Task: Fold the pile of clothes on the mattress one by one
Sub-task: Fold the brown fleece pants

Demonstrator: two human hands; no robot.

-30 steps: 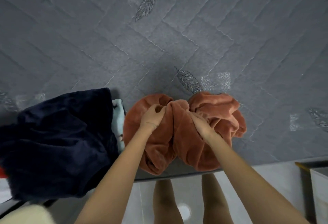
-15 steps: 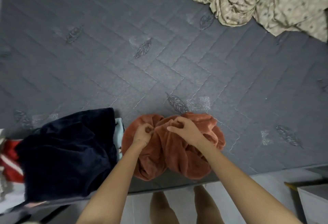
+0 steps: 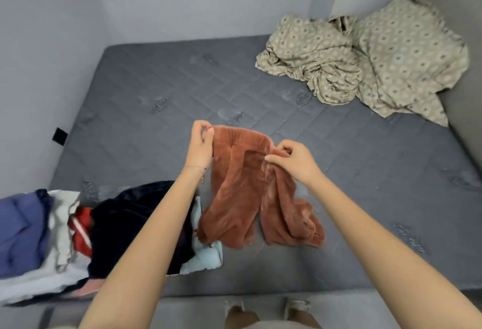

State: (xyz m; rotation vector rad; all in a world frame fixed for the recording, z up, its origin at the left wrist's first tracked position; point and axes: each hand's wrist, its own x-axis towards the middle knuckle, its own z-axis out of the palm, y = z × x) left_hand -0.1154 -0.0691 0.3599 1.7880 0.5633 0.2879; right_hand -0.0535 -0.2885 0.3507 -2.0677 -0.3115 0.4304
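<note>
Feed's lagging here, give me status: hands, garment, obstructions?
Left hand and right hand each pinch the brown pants at the waistband. Legs hang over the mattress. Clothes pile close on the left.

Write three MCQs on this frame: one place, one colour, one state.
1. Where on the mattress is the sheet?
A. near left edge
B. far right corner
C. hanging off the near edge

2. What colour is the held garment?
A. navy
B. white
C. rust brown

3. What state is the garment in?
A. held up, pinched at its top edge by the left grip and the right grip
B. folded flat, untouched
C. held by one grip only

Key:
1 B, the sheet lies crumpled at the far right.
2 C, its fleece is rust brown.
3 A, each grip pinches the top edge and the rest hangs down.
</note>
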